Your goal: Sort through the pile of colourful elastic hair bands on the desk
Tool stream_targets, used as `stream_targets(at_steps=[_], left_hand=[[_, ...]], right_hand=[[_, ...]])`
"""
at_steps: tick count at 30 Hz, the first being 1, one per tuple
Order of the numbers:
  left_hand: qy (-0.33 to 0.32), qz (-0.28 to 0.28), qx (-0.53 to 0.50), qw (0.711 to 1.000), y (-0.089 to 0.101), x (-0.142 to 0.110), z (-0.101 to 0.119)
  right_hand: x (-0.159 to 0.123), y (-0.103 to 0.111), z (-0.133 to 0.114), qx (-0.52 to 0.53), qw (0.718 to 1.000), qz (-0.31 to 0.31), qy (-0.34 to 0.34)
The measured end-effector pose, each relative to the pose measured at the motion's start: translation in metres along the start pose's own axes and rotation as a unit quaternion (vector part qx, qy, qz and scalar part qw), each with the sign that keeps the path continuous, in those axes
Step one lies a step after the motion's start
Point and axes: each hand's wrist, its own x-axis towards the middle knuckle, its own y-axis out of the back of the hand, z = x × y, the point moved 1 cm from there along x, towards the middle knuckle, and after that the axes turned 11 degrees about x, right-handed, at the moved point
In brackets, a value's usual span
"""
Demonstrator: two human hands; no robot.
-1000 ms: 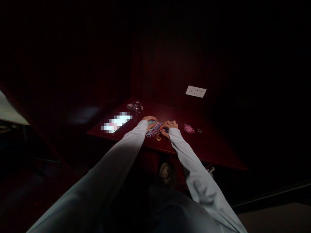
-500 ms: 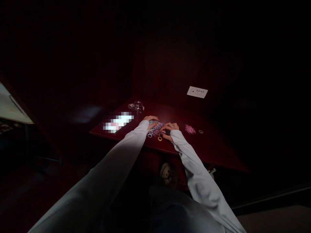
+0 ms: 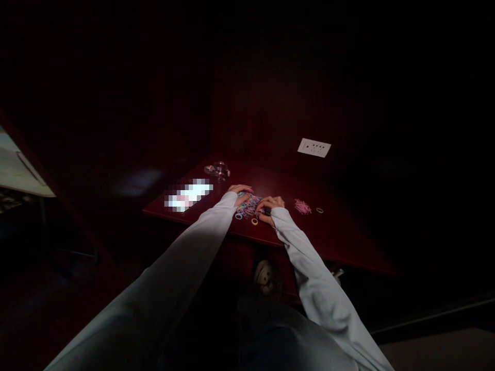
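Observation:
A loose pile of small multicoloured pieces [image 3: 250, 208], mostly purple, blue and pink, lies on the dark red table [image 3: 294, 232] between my hands. My left hand [image 3: 240, 190] rests at the pile's far left side, fingers stretched out over it and holding nothing visible. At the right side, my right hand [image 3: 271, 204] has its fingers curled and its thumb and fingertips drawn together; whatever is in them is too small to make out. A light blue ring [image 3: 238, 216] and a yellow ring [image 3: 254, 221] lie at the near edge of the pile.
To the right are a heap of thin pink pieces [image 3: 302, 206] and a single pale ring [image 3: 319, 210]. A clear jar [image 3: 220, 170] and a bright blurred-out phone-like screen [image 3: 188, 195] lie left. A white socket plate [image 3: 314, 147] is on the back wall.
My right hand's fingers have shifted slightly at the pile's edge, and some pieces there lie differently. My left hand stays about where it was.

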Motion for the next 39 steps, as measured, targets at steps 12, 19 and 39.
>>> stream_targets(at_steps=[12,19,39], left_hand=[[0.014,-0.002,0.011,1.000,0.004,-0.002,0.004],[0.012,0.002,0.002,1.000,0.003,-0.001,0.000],[0.035,0.035,-0.019,0.999,0.006,-0.002,0.003]], right_hand=[[0.009,0.006,0.023,0.042,0.988,0.136,-0.060],[0.012,0.036,0.061,-0.016,0.894,0.328,-0.305],[0.011,0.015,0.037,-0.055,0.962,0.246,-0.103]])
